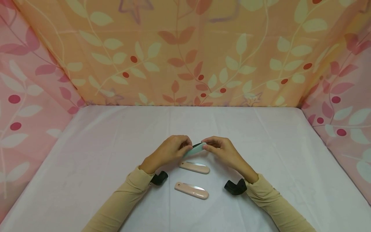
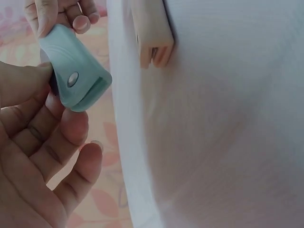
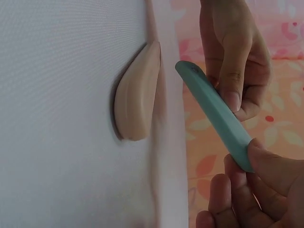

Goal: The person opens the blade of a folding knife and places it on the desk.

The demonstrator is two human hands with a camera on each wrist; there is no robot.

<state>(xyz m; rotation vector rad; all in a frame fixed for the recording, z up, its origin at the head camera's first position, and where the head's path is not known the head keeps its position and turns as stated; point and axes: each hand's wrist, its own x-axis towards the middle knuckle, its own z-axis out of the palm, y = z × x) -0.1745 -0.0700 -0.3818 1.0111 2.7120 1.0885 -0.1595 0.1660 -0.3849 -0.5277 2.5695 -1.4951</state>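
While both hands [image 1: 171, 151] [image 1: 221, 150] pinch the teal folding knife [image 1: 198, 148], bare cloth [image 1: 261, 145] lies around.

One teal folding knife [image 1: 198, 148]; two pink folding knives [image 1: 194, 167] [image 1: 191, 190] just below it on the bench.

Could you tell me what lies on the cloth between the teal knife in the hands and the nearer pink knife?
One more pink knife lies between the teal knife and the nearer pink knife; the head view shows it.

No text, label, brand or number is legible anywhere.
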